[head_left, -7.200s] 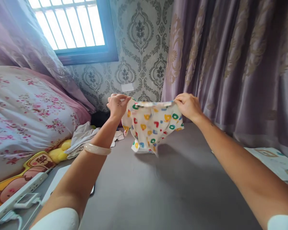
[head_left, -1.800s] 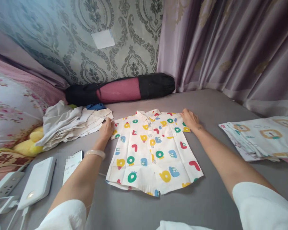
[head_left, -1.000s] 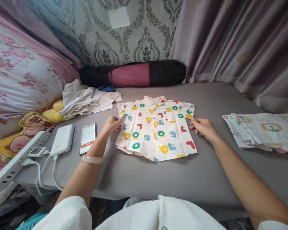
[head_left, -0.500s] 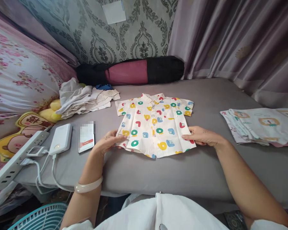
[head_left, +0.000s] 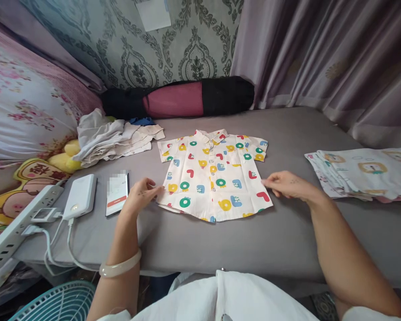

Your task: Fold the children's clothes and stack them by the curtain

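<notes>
A child's short-sleeved button-up shirt (head_left: 212, 178), white with colourful letter prints, lies front up and spread flat, collar pointing away from me. At its lower left edge, my left hand (head_left: 142, 194) has its thumb reaching to the cloth and its fingers loosely bent apart. My right hand (head_left: 287, 185) is beside the right side edge, with its thumb tip at the fabric and the other fingers curled loosely. Neither hand appears to grip the shirt.
Folded printed cloths (head_left: 364, 171) are stacked at right. On the left lie a crumpled clothes pile (head_left: 110, 138), a phone (head_left: 117, 194), a white power bank (head_left: 80, 194) with cables and a power strip (head_left: 16, 232). A long black-and-maroon bag (head_left: 173, 99) lies along the wall.
Both hands have let go of the shirt's lower corners and moved slightly outward. The shirt still lies spread out, its lower hem flatter. The view has shifted slightly.
</notes>
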A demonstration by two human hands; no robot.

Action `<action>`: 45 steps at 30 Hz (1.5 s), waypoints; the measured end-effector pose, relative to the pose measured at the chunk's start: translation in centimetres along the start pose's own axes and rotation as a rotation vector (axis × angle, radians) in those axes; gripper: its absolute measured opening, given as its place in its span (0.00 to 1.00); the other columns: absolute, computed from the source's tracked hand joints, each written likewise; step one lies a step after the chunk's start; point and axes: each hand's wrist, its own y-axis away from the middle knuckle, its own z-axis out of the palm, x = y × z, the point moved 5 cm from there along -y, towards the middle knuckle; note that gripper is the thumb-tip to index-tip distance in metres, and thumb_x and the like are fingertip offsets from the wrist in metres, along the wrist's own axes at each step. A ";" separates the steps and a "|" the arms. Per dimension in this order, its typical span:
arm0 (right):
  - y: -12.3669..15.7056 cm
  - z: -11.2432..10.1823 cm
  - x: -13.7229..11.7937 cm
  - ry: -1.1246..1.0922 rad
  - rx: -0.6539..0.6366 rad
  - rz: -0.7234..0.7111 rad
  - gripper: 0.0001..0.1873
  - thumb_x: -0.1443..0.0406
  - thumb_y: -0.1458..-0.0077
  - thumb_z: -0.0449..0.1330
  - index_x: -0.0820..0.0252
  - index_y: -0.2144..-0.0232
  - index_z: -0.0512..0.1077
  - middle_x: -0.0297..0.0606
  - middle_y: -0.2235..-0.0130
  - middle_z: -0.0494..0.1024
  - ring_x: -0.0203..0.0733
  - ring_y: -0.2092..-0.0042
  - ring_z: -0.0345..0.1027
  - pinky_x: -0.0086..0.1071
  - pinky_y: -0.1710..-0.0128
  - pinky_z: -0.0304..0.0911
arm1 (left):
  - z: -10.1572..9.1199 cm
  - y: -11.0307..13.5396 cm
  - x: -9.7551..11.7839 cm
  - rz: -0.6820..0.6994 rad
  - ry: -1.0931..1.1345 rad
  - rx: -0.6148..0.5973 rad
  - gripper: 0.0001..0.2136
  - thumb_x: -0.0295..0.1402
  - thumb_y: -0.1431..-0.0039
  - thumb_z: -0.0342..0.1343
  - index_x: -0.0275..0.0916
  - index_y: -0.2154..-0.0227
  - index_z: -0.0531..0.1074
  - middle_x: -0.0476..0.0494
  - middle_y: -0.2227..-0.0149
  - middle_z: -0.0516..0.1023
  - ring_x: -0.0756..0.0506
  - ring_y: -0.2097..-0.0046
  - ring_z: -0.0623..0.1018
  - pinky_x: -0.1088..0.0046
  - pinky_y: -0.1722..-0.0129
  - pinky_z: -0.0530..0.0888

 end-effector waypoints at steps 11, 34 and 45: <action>-1.2 6.1 -7.4 0.400 0.293 -0.548 0.31 0.54 0.35 0.45 0.67 0.37 0.61 0.53 0.31 0.55 0.53 0.30 0.46 0.49 0.33 0.46 | 7.3 1.1 8.9 0.902 -0.176 -0.263 0.20 0.49 0.39 0.54 0.40 0.51 0.70 0.34 0.42 0.70 0.37 0.37 0.67 0.55 0.39 0.66; 5.4 11.9 -10.1 0.451 -0.151 -0.814 0.40 0.49 0.35 0.47 0.66 0.30 0.46 0.50 0.28 0.40 0.50 0.28 0.29 0.52 0.30 0.29 | 9.9 4.1 8.3 0.872 -0.204 -0.513 0.52 0.59 0.53 0.63 0.42 0.31 0.47 0.30 0.31 0.53 0.33 0.29 0.51 0.47 0.31 0.49; 4.5 9.6 -10.0 0.286 -0.106 -0.848 0.29 0.53 0.32 0.45 0.54 0.34 0.59 0.39 0.29 0.49 0.45 0.28 0.35 0.47 0.30 0.38 | 8.6 2.3 7.5 0.807 -0.254 -0.190 0.30 0.51 0.34 0.46 0.41 0.35 0.56 0.33 0.33 0.59 0.36 0.30 0.56 0.50 0.32 0.55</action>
